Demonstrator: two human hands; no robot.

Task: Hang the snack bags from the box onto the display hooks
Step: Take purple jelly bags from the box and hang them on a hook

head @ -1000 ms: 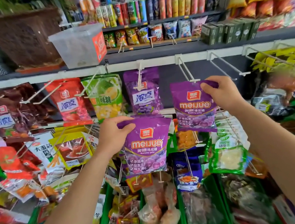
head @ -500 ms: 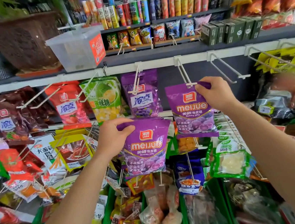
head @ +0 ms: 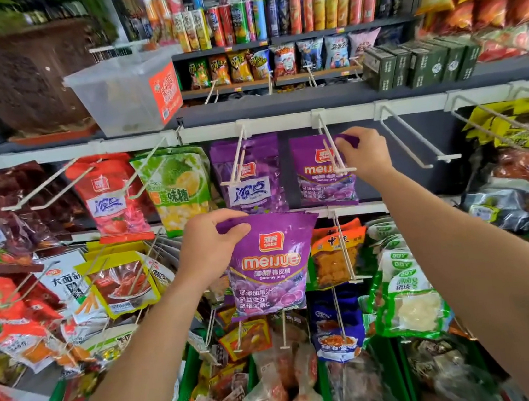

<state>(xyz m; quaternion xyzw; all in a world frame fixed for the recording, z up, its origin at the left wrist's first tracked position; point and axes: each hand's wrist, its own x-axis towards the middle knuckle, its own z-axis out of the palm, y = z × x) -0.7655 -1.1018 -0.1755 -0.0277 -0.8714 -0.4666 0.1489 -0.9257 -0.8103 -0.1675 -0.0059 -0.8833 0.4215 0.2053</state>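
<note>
1. While the right hand [head: 365,152] pinches the top corner of one purple jelly bag [head: 323,177], that bag appears to be threaded onto a display hook [head: 323,129] already, behind the hook's tip. I judge this one nearly done.
2. The left hand [head: 209,246] grips a second purple bag [head: 267,266] by its top edge, thumb in front and fingers curled behind. It is held in the air below the hook row, not yet hung.
3. Bare hooks [head: 408,143] stand to the right, so there is room left.
4. The box is out of view, so I cannot tell how many bags remain.
</note>
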